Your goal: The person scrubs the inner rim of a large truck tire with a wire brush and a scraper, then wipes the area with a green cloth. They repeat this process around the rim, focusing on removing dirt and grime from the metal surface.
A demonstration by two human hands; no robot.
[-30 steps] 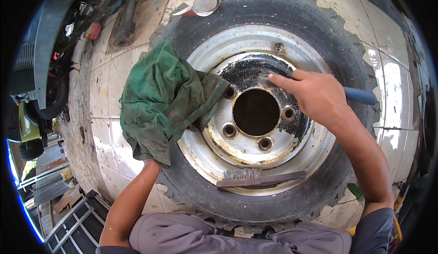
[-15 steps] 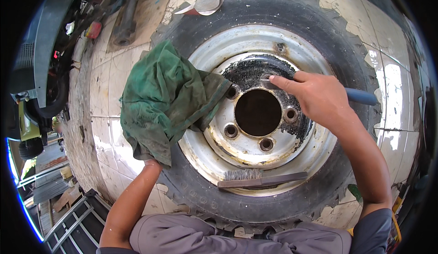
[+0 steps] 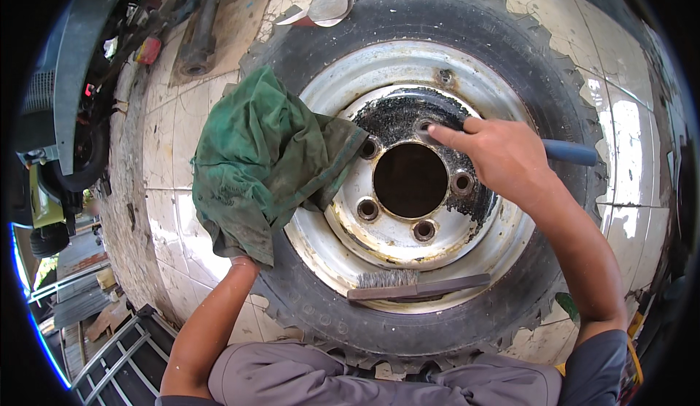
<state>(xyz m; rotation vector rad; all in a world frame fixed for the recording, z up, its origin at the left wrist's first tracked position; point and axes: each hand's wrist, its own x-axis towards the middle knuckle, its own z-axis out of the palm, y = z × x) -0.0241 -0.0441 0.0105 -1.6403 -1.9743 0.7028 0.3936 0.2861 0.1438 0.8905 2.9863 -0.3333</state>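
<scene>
A: Where was the wooden-handled wire brush (image 3: 417, 286)?

B: Idle on the near rim of the grey steel wheel (image 3: 343, 260).

A: The hands?

B: Left hand (image 3: 244, 262) under the green rag (image 3: 262, 162); grip unclear. Right hand (image 3: 503, 158) clenched on a blue-handled tool (image 3: 572, 152), forefinger pressing by the hub's blackened patch (image 3: 397, 118). Short, firm strokes suited it.

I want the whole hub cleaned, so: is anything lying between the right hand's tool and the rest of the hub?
Yes. The green rag drapes over the left side of the wheel hub, under the left hand. The right hand holds the blue-handled tool on the bare upper part.
</scene>
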